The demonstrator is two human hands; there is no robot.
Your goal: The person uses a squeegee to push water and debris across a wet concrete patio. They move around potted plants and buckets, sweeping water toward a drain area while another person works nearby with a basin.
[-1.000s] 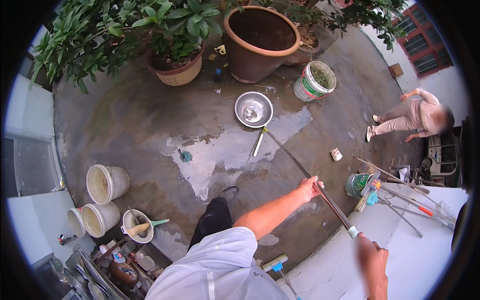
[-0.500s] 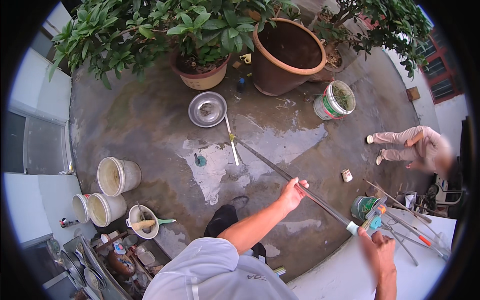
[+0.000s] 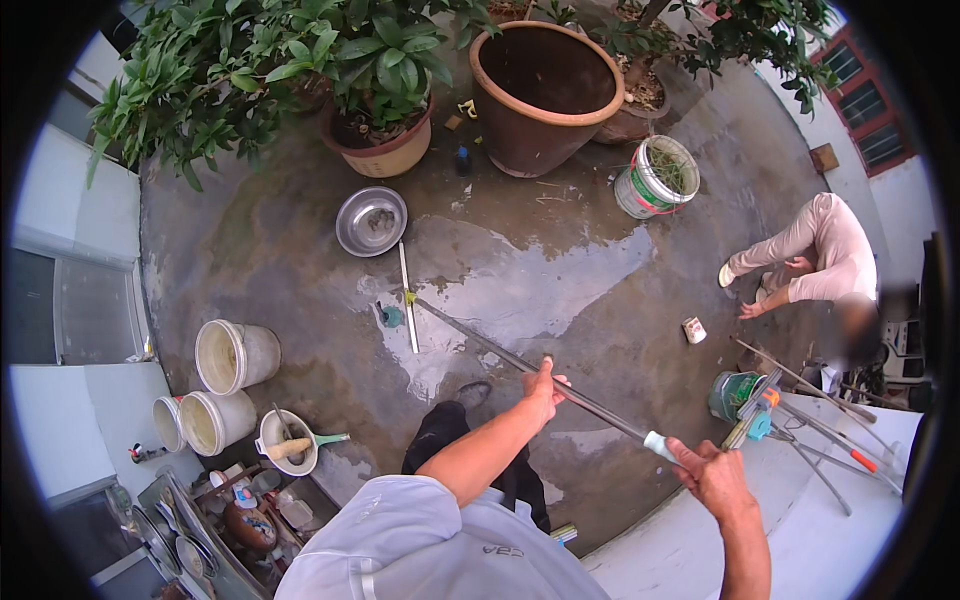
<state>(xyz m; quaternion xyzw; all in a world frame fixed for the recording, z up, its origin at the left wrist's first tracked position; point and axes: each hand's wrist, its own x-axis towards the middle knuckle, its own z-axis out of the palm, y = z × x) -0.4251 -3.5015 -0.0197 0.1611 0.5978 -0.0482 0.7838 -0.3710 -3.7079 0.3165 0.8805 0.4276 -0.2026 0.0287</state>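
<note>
A long-handled floor squeegee (image 3: 484,341) slants across the wet floor. My right hand (image 3: 716,477) is closed around the pale green grip at its upper end. Further down the pole, my left hand (image 3: 545,390) is wrapped round the shaft. The squeegee's narrow pale blade (image 3: 410,325) lies on the floor, its far end close to a shiny metal basin (image 3: 371,221) with dark dirt in the bottom. Beside the blade, on the left, is a small teal object (image 3: 391,316) whose kind I cannot make out.
Potted shrubs and a large brown pot (image 3: 545,95) stand at the back. A white bucket of grass (image 3: 657,178) is right of them. A person (image 3: 815,255) bends low at right, near a small patterned container (image 3: 694,330). Buckets (image 3: 236,357) stand left; long-handled tools (image 3: 820,450) lean lower right.
Both hands and the squeegee have shifted left, and the blade sits nearer the teal object. The metal basin lies further left. At right, the person has bent lower with an arm reaching out.
</note>
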